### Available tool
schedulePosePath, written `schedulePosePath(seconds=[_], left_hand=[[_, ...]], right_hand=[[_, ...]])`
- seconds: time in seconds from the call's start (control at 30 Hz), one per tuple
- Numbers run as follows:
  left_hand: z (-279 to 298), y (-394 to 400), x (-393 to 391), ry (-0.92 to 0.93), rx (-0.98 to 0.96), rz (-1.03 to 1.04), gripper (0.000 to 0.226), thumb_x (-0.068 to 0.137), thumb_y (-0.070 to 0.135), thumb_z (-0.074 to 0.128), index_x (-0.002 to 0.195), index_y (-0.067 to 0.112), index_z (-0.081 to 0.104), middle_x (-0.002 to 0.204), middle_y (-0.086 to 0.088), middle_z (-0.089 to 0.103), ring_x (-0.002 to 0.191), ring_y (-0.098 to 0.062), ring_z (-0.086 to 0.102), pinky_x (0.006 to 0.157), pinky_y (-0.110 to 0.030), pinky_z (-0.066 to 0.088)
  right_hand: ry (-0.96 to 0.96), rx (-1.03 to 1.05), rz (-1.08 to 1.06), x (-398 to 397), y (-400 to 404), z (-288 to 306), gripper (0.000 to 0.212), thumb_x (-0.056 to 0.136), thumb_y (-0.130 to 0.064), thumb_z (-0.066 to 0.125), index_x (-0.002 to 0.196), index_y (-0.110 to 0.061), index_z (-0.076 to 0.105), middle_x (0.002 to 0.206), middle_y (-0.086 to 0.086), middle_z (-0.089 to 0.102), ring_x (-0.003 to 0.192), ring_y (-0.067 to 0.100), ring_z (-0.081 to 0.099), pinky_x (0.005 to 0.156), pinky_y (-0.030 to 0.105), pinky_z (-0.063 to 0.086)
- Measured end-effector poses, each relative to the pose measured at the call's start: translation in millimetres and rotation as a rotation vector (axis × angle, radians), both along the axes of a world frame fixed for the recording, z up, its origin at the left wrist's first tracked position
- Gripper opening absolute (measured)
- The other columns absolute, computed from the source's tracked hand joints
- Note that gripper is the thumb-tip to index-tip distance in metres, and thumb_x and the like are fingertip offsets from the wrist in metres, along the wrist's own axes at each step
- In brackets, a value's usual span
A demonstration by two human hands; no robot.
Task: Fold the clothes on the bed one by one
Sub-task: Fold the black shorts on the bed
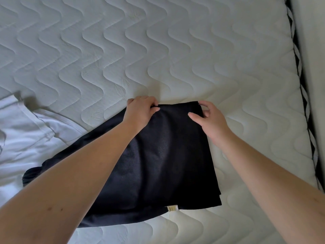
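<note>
While lying partly folded on the quilted mattress (193,55), black garment (167,155) being pinched at far edge: left hand (140,110) gripping left corner, right hand (207,117) seemingly curling onto right corner, contact unclear. White garment (26,131) waiting unfolded alongside, touching the black one. Folding looking unfinished.

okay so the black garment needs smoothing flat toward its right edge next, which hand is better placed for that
Probably the right hand. It rests at the far right corner of the black garment with fingers loosely curled, while the left hand pinches the far left corner and can anchor it.
</note>
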State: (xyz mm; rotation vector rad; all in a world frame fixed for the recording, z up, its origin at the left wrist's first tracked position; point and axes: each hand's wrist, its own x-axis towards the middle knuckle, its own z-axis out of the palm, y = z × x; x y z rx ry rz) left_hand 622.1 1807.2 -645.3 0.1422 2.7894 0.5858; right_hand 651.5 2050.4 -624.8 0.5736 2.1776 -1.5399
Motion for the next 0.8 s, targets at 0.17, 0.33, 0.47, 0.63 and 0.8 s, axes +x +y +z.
schedulePosePath(seconds=[0.17,0.33,0.47,0.63,0.8], left_hand=[[0,-11,1,0.047,-0.047,0.000,0.011,0.095,0.031,0.057,0.103,0.024,0.062,0.094,0.011,0.053,0.101,-0.021,0.050,0.093,-0.037,0.029],[5,-22,-6,0.036,-0.001,0.047,0.020,0.094,0.036,0.058,0.108,0.023,0.063,0.107,0.002,0.056,0.110,-0.024,0.049,0.097,-0.040,0.031],[9,-34,-5,-0.001,0.022,0.078,0.039,0.090,0.045,0.062,0.122,0.024,0.058,0.123,0.000,0.053,0.117,-0.025,0.046,0.100,-0.041,0.031],[14,-60,-7,-0.194,0.130,0.204,0.040,0.083,0.040,0.073,0.117,0.024,0.059,0.110,0.003,0.056,0.103,-0.021,0.055,0.100,-0.048,0.042],[19,-67,-13,-0.324,0.017,0.146,0.023,0.086,0.040,0.069,0.096,0.021,0.061,0.084,0.007,0.056,0.091,-0.022,0.056,0.081,-0.037,0.044]], right_hand=[[0.127,0.203,-0.092,-5,5,-8,0.034,0.086,-0.020,0.073,0.118,-0.026,0.062,0.093,-0.010,0.064,0.085,0.009,0.064,0.083,0.026,0.052],[0.182,0.392,-0.005,-8,8,-12,0.029,0.087,-0.020,0.070,0.114,-0.021,0.061,0.091,-0.013,0.062,0.080,0.007,0.059,0.082,0.030,0.051],[0.316,0.499,0.190,-18,1,-7,0.051,0.089,-0.040,0.067,0.133,-0.020,0.051,0.127,0.000,0.056,0.114,0.022,0.052,0.100,0.040,0.042],[0.263,0.698,0.641,-36,-17,-9,0.058,0.086,-0.047,0.068,0.136,-0.026,0.050,0.135,0.001,0.052,0.126,0.028,0.041,0.104,0.042,0.028],[0.309,0.825,0.775,-57,-13,-9,0.031,0.085,-0.044,0.070,0.109,-0.025,0.067,0.107,0.000,0.065,0.107,0.027,0.050,0.092,0.040,0.028]])
